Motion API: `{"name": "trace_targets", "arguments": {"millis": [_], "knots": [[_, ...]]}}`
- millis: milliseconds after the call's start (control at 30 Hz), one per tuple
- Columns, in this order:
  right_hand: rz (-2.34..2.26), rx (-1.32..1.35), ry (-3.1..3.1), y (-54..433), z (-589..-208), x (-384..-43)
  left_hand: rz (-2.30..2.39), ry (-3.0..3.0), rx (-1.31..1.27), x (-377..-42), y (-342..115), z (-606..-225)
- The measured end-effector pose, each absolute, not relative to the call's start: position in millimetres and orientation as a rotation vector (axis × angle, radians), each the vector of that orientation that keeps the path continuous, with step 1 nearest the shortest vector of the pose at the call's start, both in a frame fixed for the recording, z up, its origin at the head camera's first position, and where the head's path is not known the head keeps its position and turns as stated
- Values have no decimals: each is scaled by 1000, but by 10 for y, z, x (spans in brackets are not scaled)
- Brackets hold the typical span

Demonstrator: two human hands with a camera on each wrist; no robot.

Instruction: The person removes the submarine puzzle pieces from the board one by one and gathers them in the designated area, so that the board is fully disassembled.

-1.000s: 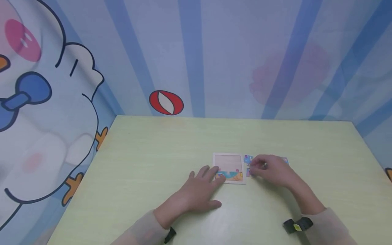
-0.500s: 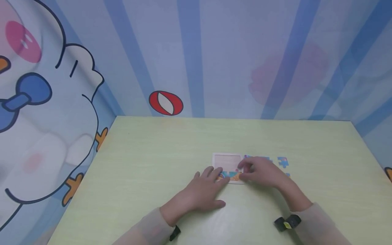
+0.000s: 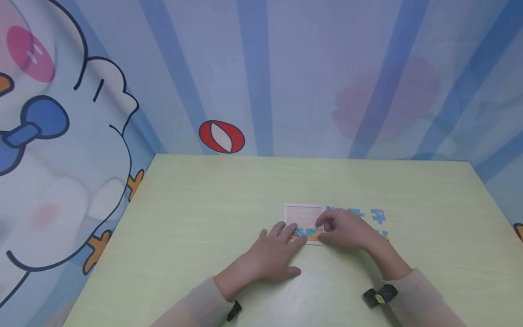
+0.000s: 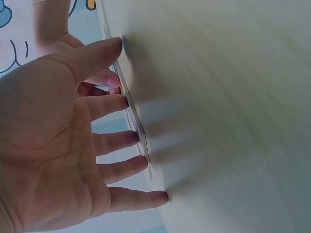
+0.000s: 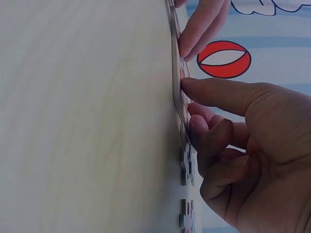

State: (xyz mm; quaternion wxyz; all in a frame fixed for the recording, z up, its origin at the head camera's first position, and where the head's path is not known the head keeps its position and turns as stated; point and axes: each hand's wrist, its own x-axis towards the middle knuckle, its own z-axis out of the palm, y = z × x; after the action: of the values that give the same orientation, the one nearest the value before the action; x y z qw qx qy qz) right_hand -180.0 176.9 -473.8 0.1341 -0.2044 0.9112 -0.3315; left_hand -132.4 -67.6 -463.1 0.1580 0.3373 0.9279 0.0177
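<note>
In the head view a white puzzle frame (image 3: 304,205) lies flat, its lower strip filled with colourful puzzle pieces (image 3: 311,234) and its upper part a bare pale board. My left hand (image 3: 269,259) lies spread, fingertips resting on the frame's lower left; the left wrist view shows its straight fingers (image 4: 119,170) along the frame's edge. At the frame's right side my right hand (image 3: 347,229) has thumb and index finger bent together over a puzzle piece, mostly hidden by the fingers. In the right wrist view the right thumb (image 5: 218,92) touches the frame's edge.
Loose blue puzzle pieces (image 3: 377,215) lie on the table (image 3: 220,190) right of the frame, some partly behind the right hand. A printed cloth backdrop (image 3: 302,81) stands behind the table. A dark strap device (image 3: 380,296) sits on the right wrist.
My right hand has moved left from the loose pieces to the frame's right side, uncovering pieces behind it. My left hand has slid slightly right over the frame.
</note>
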Motion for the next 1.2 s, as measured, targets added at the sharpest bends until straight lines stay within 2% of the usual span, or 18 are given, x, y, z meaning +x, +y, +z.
{"name": "trace_targets", "arguments": {"millis": [367, 700, 1200], "knots": [[-992, -468, 2635, 1773, -4701, -1790, 60, 2655, 968, -1330, -667, -4646], [-1036, -509, 2629, 1845, -4699, -1772, 61, 2657, 954, -1318, -656, -4657], [-1100, -412, 2620, 2572, -4673, -1519, 28, 2664, 947, -1310, -656, -4666]]}}
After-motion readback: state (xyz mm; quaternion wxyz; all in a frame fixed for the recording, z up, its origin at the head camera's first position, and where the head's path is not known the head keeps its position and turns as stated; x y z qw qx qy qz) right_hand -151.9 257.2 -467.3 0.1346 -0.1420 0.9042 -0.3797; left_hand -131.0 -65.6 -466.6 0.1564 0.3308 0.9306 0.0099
